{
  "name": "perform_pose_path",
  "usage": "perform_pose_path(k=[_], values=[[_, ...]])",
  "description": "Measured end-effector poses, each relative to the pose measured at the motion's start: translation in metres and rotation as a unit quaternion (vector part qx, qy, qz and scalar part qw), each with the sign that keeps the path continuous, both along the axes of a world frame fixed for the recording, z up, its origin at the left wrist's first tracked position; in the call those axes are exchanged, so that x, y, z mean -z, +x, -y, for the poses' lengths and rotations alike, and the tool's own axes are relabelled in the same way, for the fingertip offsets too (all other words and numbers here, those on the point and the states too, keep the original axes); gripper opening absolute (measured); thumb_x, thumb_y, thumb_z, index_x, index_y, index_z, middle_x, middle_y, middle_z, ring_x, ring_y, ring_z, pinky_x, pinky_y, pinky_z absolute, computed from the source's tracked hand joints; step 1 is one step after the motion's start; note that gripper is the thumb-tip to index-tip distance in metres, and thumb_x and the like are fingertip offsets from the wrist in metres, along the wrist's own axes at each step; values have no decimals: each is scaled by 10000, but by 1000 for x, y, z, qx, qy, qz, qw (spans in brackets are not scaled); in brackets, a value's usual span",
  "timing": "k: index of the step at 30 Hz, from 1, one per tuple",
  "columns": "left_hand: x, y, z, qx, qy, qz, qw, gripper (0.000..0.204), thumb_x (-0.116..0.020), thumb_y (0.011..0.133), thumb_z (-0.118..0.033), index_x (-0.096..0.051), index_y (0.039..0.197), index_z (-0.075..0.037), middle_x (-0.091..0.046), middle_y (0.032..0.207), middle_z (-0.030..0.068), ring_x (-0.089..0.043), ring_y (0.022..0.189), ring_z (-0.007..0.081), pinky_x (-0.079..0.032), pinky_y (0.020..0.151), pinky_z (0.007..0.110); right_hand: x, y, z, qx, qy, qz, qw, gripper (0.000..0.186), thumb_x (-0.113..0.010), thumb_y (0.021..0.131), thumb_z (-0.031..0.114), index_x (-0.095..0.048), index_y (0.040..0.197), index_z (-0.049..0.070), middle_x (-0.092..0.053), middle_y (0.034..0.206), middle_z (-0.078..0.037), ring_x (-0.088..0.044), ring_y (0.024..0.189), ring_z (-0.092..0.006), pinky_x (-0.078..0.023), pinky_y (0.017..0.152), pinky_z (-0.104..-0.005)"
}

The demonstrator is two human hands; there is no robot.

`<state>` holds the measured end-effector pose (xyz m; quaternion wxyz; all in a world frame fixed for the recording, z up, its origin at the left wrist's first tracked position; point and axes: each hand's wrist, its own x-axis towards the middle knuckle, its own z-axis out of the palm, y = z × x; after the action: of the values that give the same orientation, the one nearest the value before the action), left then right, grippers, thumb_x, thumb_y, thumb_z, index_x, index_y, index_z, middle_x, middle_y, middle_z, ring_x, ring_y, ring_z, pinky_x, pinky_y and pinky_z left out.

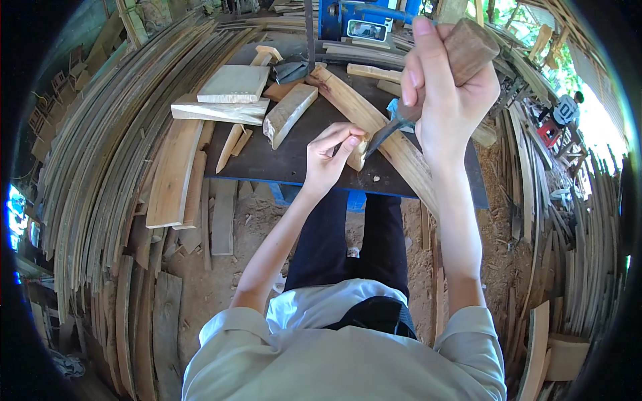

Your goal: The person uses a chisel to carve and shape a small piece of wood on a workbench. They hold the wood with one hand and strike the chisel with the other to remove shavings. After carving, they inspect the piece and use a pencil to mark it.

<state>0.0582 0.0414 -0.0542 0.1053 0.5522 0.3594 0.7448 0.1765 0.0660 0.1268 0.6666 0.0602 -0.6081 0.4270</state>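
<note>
Small wood piece point(358, 157) stands at the near side of a dark tabletop point(267, 164), close to its blue front edge, and a few pale chips point(376, 178) lie just beside it. The left hand point(328, 158) pinches its upper end, thumb and fingertips clamped together on the wood. From the right a chisel-like tool point(389, 136) slants down, its dark flat blade ending at the piece's right side — whether the edge touches the wood, I cannot tell. The right hand point(449, 93) has its fingers wrapped tightly round this tool, and the thick wooden handle sticks out above the fist. Just beyond, a long plank point(374, 113) runs diagonally across the table, passing behind the blade and out under the right forearm. A crumpled blue item point(393, 107) shows partly hidden behind the right hand. To the left are slim wedge-shaped pieces point(231, 148), a thick pale block point(291, 115) and, farther back, two boards point(234, 81), one resting on the other. A dark crumpled cloth point(289, 71) lies behind them. Past the table's far side stands blue machinery point(331, 27) with a phone-like device point(367, 29) in front — and, far off to the right, another person point(567, 110) near a red stool point(550, 134).
</note>
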Motion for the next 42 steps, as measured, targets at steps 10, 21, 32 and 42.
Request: perform_pose_path(k=[10, 21, 32, 42], values=[[0, -1, 3, 21, -9, 7, 1000, 148, -616, 911, -42, -676, 1013, 46, -659, 1007, 94, -601, 952, 152, -472, 853, 272, -7, 0, -3, 4, -28, 25, 999, 120, -648, 897, 67, -558, 836, 16, -509, 564, -14, -433, 392, -65, -323, 356, -211], [-1, -1, 2, 11, -14, -10, 1000, 149, -618, 914, -56, -678, 1012, 39, -660, 1009, 99, -598, 942, 146, -471, 841, 269, -19, -3, 4, 41, -45, 51, 997, 200, -620, 916, 58, -524, 742, 35, -510, 534, 7, -436, 370, -50, -312, 326, -220], [2, -1, 2, 20, 0, -2, 1000, 145, -625, 907, -57, -681, 1000, 39, -669, 980, 85, -601, 931, 150, -469, 822, 272, -30, -1, -2, 37, -12, 100, 994, 188, -612, 923, 69, -520, 761, 40, -508, 525, -2, -441, 365, -58, -302, 328, -218], [2, -2, 4, 29, -10, -2, 1000, 152, -618, 914, -60, -683, 1008, 39, -668, 1007, 85, -597, 955, 149, -466, 845, 274, -26, 0, 3, 15, -45, 77, 996, 178, -612, 924, 80, -537, 772, 26, -510, 530, -5, -450, 377, -59, -318, 337, -219]])
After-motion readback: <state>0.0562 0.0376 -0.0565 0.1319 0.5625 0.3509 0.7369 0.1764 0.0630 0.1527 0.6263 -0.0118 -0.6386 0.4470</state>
